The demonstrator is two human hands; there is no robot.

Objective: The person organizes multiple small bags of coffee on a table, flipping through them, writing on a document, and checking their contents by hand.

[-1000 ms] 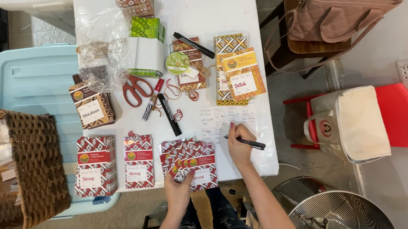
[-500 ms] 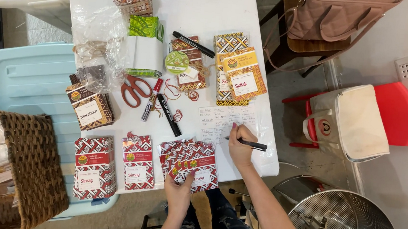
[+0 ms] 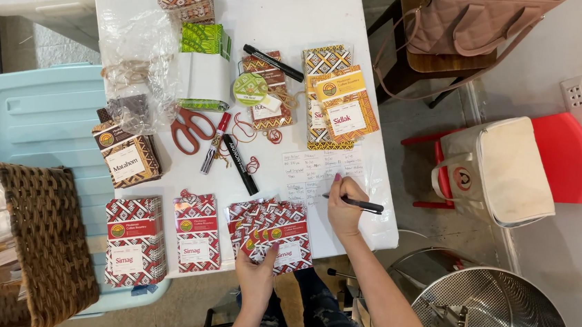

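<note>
Right hand point(image 3: 344, 209) grips a slim pen point(image 3: 360, 203); left hand point(image 3: 255, 271) pinches glossy patterned packets point(image 3: 273, 228) (fanned).

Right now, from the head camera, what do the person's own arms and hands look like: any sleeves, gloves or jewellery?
Both forearms are bare, with no sleeves in view. The left hand and the right hand wear no gloves. The right hand's nails look painted pink. No watch, bracelet or ring shows, though fine detail is too small to be sure. Below the arms, dark ripped jeans are visible.

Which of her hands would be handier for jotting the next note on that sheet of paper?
Probably the right hand: it holds the black pen and rests on the handwritten sheet. The left hand is on the fanned red patterned packets.
</note>
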